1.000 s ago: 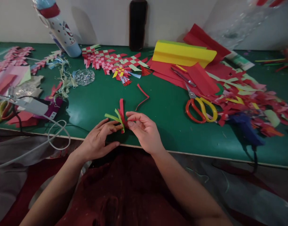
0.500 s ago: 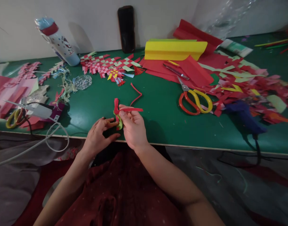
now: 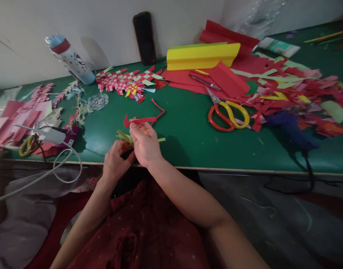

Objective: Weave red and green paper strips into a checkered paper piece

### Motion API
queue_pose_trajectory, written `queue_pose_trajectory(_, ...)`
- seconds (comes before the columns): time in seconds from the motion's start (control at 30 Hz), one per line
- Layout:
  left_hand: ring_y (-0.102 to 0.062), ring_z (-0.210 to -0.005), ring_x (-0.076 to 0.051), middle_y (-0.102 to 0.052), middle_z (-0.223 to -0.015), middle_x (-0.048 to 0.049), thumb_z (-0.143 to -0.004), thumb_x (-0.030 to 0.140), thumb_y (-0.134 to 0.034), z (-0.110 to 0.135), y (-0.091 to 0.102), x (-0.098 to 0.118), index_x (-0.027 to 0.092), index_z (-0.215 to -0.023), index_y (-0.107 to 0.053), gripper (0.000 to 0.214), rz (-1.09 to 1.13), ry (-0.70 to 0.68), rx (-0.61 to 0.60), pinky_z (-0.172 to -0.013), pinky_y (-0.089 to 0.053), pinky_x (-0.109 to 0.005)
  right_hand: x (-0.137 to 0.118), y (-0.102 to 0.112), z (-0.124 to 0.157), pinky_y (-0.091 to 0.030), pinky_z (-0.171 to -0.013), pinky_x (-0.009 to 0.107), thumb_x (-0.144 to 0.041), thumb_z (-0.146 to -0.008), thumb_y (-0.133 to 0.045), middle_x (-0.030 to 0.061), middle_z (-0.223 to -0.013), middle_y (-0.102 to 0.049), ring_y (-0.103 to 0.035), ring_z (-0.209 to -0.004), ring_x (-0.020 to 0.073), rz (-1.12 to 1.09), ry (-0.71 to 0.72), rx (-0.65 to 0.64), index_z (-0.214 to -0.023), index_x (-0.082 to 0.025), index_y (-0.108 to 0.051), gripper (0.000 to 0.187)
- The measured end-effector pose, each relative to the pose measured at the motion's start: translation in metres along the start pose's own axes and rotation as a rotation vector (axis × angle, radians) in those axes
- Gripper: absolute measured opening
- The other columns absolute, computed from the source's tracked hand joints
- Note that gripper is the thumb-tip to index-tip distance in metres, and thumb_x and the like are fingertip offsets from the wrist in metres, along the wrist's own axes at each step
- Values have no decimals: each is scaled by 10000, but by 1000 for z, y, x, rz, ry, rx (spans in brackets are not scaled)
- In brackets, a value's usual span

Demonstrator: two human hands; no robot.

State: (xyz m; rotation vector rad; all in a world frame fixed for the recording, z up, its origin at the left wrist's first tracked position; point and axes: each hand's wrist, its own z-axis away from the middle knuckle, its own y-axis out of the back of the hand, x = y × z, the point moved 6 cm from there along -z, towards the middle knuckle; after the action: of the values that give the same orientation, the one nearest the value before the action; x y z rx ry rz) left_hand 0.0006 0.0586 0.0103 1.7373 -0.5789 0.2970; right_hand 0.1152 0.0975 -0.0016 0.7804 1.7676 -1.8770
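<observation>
My right hand (image 3: pixel 145 144) pinches a bundle of paper strips above the green table (image 3: pixel 185 145), close to its front edge. A thin red paper strip (image 3: pixel 139 120) runs across the top of that hand. My left hand (image 3: pixel 115 160) grips the bundle from the lower left, and light green strips (image 3: pixel 124 136) stick out beside it. Another light green end (image 3: pixel 161 139) shows to the right. A loose curved red strip (image 3: pixel 157 106) lies just beyond, seeming to touch the first strip. The bundle's middle is hidden by my fingers.
Orange-and-yellow scissors (image 3: pixel 227 116) lie right of my hands, near a heap of red and green paper scraps (image 3: pixel 289 89). Woven red paper mats (image 3: pixel 123 83) lie ahead. A dark blue tool (image 3: pixel 289 129) trails a cord. A white cable (image 3: pixel 66 168) loops over the front edge at left.
The bundle has turned and moved left, with its green strips now sticking out sideways. The red strip now lies across the top of my right hand. The whole view has tilted as my head moved.
</observation>
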Motion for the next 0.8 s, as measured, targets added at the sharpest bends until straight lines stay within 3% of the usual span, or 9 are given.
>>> queue_pose_trajectory(0.1, -718, -787, -188, -693, -801, 1, -786, 346, -642, 0, 1, 2, 227, -860, -522, 185, 2, 21, -2, -653, -535, -260, -9, 6, -4, -490, -949, 386, -530, -740, -714, 37, -975, -672, -631, -989, 189, 66, 31, -23, -883, -257, -576, 337)
queue_pose_trajectory(0.23, -715, -786, -170, -697, -786, 15, -799, 365, -645, 1, 2, 1, 230, -826, -516, 189, 3, 48, -2, -661, -523, -234, -40, 22, -5, -496, -944, 371, -474, -791, -691, 24, -970, -679, -633, -993, 182, 191, 114, -33, -894, -259, -597, 256)
queue_pose_trajectory(0.4, -713, -774, -155, -682, -763, 30, -795, 357, -649, 1, 3, 0, 230, -812, -508, 191, 11, 65, 1, -668, -503, -219, -93, 36, 7, -508, -915, 326, -313, -839, -668, -2, -998, -658, -623, -994, 153, 299, 344, -24, -890, -257, -626, 87)
queue_pose_trajectory(0.5, -712, -776, -153, -690, -779, 25, -794, 350, -647, 1, 2, -1, 227, -818, -506, 189, 22, 69, -2, -680, -508, -221, -115, 40, 20, -505, -904, 321, -272, -870, -638, 6, -1039, -637, -593, -1068, 163, 481, 478, -11, -886, -262, -643, 19)
queue_pose_trajectory(0.63, -712, -780, -154, -696, -795, 14, -804, 363, -639, 2, 1, -2, 225, -829, -509, 191, 39, 72, -16, -680, -521, -224, -126, 42, 35, -507, -843, 338, -242, -884, -630, 11, -969, -640, -596, -1019, 177, 687, 604, -57, -898, -277, -679, 62)
queue_pose_trajectory(0.8, -720, -809, -165, -706, -844, 1, -814, 365, -643, 3, -1, -2, 222, -853, -527, 187, 55, 64, -17, -683, -537, -231, -125, 38, 47, -503, -843, 389, -186, -915, -570, -7, -914, -703, -637, -899, 176, 835, 686, -237, -959, -295, -692, 170)
